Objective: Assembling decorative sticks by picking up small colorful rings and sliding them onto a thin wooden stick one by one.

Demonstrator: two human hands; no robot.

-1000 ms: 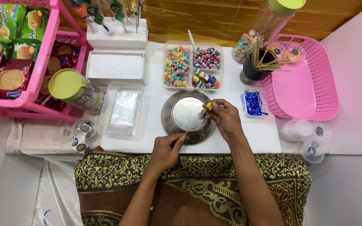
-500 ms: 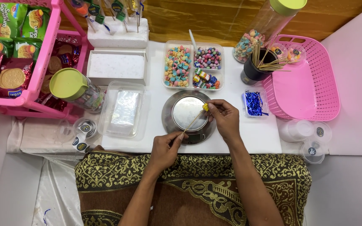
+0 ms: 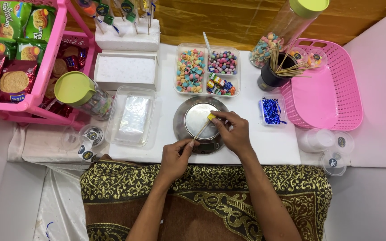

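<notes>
Yellow candy (image 3: 211, 117), small and blocky, pinched at the fingertips of the right hand (image 3: 231, 132) just above the middle of the frame, over the round metal scale (image 3: 188, 117). Mostly covered by those fingertips; only one corner visible, shape otherwise hard to make out. Pressed onto the upper end of a thin wooden stick (image 3: 201, 129). Stick slanted, long axis from lower left to upper right, tip toward the candy, lower end clamped between thumb and forefinger of the left hand (image 3: 176, 156). Impossible to tell whether the tip has gone into the candy. Right fingers closed together around the candy; left fingers curled shut on the stick. Front of the scale hidden under both hands, any display unseen. Above the scale, a clear divided tray (image 3: 207, 70) of mixed sweets. Pink basket (image 3: 332, 85) at right, cut by nothing but holding little. Pink rack (image 3: 45, 62) at upper left cropped by the frame edge, snack packets partly out of view. Both forearms cut off at the bottom.
</notes>
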